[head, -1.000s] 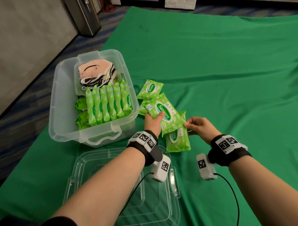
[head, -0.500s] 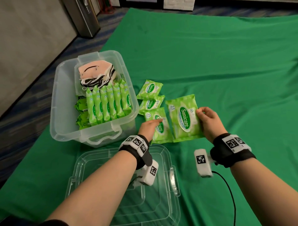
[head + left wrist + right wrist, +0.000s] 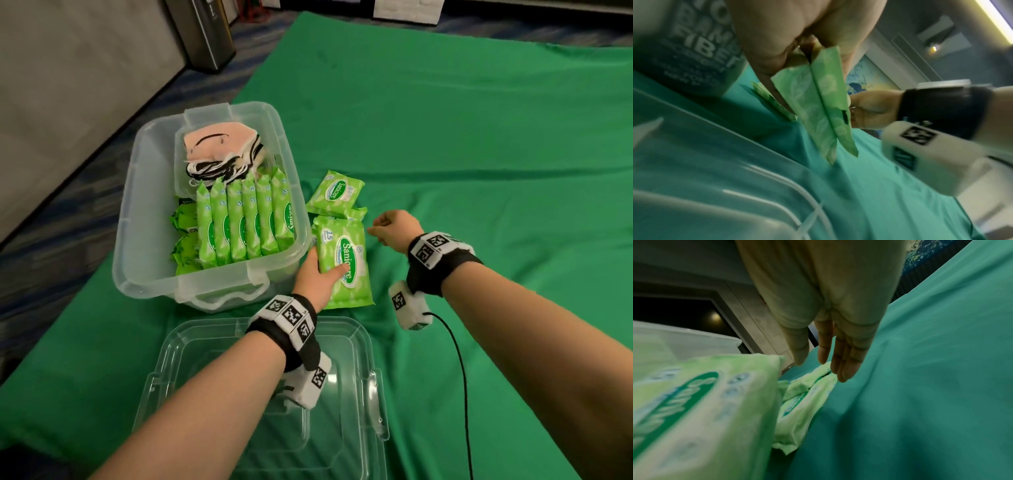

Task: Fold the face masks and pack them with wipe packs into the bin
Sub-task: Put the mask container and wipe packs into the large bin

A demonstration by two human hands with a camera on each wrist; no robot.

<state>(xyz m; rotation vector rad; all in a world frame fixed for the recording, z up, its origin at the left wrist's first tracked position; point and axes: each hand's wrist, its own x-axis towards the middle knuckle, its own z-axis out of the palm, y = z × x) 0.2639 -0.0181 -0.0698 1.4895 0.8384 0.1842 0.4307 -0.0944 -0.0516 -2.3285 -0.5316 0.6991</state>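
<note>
At far left, clear bin [image 3: 137,219] on green cloth [image 3: 462,144], holding folded face masks [image 3: 219,150] and upright wipe packs [image 3: 243,219]. Just right, left hand [image 3: 317,277] gripping Sanicare wipe pack [image 3: 342,263] between thumb and fingers. Further right, right hand [image 3: 394,229] relaxed, holding nothing, near loose packs [image 3: 335,192].

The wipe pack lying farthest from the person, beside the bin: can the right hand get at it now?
Probably yes: the right hand is empty and the farthest wipe pack lies uncovered just beyond it.
</note>
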